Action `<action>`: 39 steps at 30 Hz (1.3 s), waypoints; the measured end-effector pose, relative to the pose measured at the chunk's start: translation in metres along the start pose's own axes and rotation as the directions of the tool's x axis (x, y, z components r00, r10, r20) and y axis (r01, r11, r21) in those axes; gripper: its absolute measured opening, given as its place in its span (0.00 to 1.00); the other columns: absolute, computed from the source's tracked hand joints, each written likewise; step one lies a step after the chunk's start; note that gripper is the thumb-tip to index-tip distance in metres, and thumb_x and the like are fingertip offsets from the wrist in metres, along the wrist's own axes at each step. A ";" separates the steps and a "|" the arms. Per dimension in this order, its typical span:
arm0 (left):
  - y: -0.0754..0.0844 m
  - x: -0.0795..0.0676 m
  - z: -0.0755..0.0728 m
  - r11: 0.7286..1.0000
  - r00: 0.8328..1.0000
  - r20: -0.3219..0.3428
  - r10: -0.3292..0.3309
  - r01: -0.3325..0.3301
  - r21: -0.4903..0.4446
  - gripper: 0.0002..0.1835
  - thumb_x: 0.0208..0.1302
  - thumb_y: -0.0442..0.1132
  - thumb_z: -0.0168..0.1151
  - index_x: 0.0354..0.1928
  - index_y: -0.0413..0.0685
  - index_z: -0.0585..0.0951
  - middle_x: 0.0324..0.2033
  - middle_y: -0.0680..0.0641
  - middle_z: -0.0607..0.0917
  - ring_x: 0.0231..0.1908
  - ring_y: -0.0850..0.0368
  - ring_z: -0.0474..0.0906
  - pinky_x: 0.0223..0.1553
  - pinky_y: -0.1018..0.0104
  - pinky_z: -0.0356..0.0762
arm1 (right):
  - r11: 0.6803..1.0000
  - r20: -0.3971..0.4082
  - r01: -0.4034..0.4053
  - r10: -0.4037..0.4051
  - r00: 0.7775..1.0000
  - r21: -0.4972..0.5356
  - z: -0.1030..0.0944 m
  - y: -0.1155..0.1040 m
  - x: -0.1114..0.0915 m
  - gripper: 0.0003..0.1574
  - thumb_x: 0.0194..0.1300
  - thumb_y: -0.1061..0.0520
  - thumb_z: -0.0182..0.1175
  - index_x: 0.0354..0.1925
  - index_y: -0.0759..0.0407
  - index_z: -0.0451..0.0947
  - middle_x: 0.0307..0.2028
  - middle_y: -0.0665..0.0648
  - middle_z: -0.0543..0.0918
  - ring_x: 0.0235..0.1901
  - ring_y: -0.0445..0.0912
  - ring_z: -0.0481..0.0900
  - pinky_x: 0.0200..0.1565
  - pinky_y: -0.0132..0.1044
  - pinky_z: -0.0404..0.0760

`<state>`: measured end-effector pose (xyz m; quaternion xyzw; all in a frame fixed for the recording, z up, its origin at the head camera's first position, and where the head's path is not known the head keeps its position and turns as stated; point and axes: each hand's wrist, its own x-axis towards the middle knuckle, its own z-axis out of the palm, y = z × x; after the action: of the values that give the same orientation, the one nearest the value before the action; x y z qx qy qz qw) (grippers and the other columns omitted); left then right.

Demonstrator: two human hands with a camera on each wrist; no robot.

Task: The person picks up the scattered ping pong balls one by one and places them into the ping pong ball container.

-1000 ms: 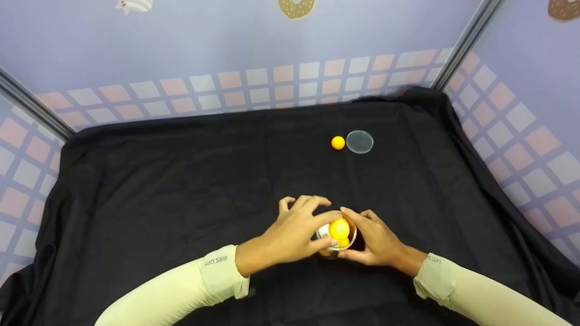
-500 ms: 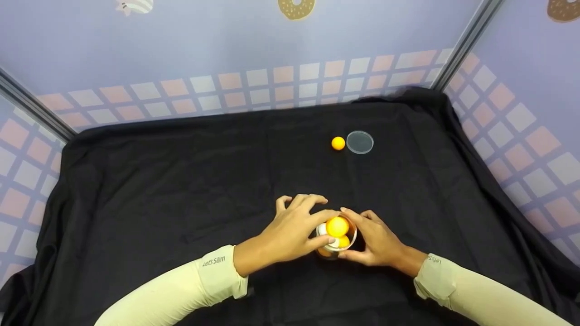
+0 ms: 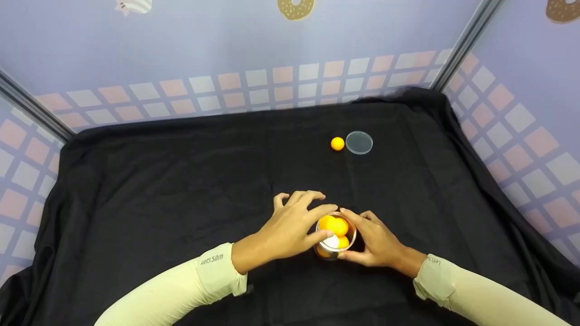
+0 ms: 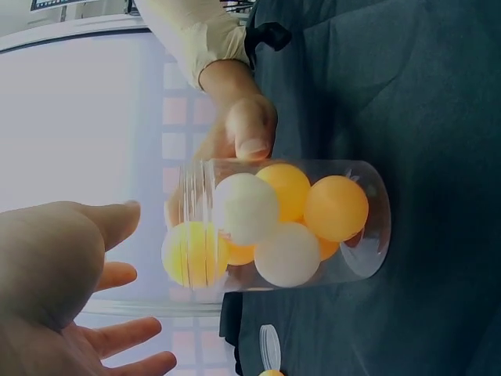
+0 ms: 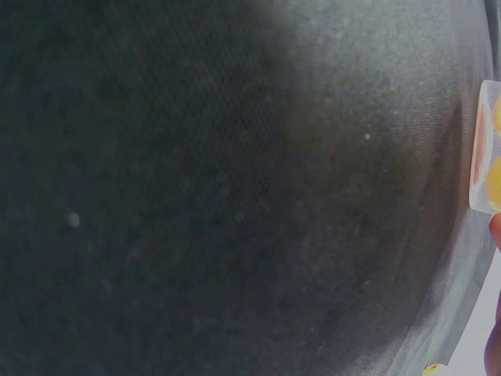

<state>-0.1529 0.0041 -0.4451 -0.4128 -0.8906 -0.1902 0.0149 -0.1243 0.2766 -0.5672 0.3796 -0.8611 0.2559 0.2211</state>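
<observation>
A clear plastic jar (image 4: 379, 210) stands upright on the black cloth, filled with orange balls (image 3: 340, 227) and white balls (image 3: 331, 242) that look like ping-pong balls. Thumb and fingers of my right hand (image 3: 379, 239) grip the jar from its right side near the rim. My left hand (image 3: 286, 226) hovers at the left of the jar's mouth, fingers spread and thumb apart, holding nothing. In the left wrist view, a yellow-orange ball (image 4: 194, 254) sits at the mouth, a gap away from the left fingers. Only the jar's edge (image 5: 479, 149) shows in the right wrist view.
Farther back on the black cloth (image 3: 181, 181) lie a single orange ball (image 3: 337, 144) and, right beside it, a round clear lid (image 3: 359, 143). Patterned wall panels (image 3: 226, 40) enclose the back and both sides.
My left hand has opened a little and drawn slightly left and back from the jar's mouth. More orange balls show at the top. The right hand keeps its hold on the jar.
</observation>
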 end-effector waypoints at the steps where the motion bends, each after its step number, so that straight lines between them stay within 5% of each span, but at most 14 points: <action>1: -0.001 0.002 0.000 1.000 1.000 -0.003 -0.004 0.004 0.001 0.27 0.68 0.57 0.64 0.68 0.68 0.76 0.67 0.50 0.75 0.65 0.50 0.70 0.57 0.36 0.61 | 1.000 -0.001 0.002 -0.002 1.000 0.000 0.000 0.000 0.000 0.62 0.59 0.28 0.67 0.73 0.67 0.63 0.61 0.55 0.83 0.42 0.44 0.84 0.45 0.44 0.76; 19: -0.050 0.067 0.018 0.978 0.977 -0.070 -0.200 0.196 -0.067 0.27 0.72 0.59 0.59 0.70 0.66 0.75 0.64 0.50 0.75 0.62 0.47 0.73 0.57 0.36 0.61 | 1.000 0.023 -0.024 0.024 0.999 0.005 0.001 -0.001 0.000 0.62 0.57 0.28 0.69 0.74 0.65 0.63 0.59 0.55 0.85 0.41 0.44 0.84 0.45 0.44 0.76; 31: -0.073 0.129 0.031 0.923 0.930 -0.039 -0.367 0.358 -0.142 0.29 0.70 0.62 0.59 0.71 0.69 0.73 0.65 0.51 0.74 0.61 0.48 0.71 0.56 0.38 0.61 | 0.997 0.044 -0.071 0.071 0.997 -0.001 -0.003 -0.001 -0.002 0.61 0.56 0.29 0.70 0.72 0.66 0.65 0.60 0.55 0.84 0.43 0.44 0.84 0.47 0.44 0.76; 39: -0.096 0.153 0.043 0.891 0.897 -0.020 -0.441 0.435 -0.130 0.32 0.68 0.63 0.62 0.71 0.67 0.73 0.66 0.50 0.74 0.61 0.46 0.71 0.56 0.35 0.60 | 0.998 0.052 -0.061 0.061 0.997 0.006 -0.002 -0.001 -0.001 0.61 0.56 0.30 0.70 0.74 0.63 0.63 0.62 0.54 0.83 0.44 0.44 0.84 0.47 0.44 0.76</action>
<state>-0.3190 0.0751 -0.4881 -0.1969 -0.9467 -0.2531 -0.0318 -0.1220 0.2778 -0.5661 0.3604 -0.8768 0.2559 0.1894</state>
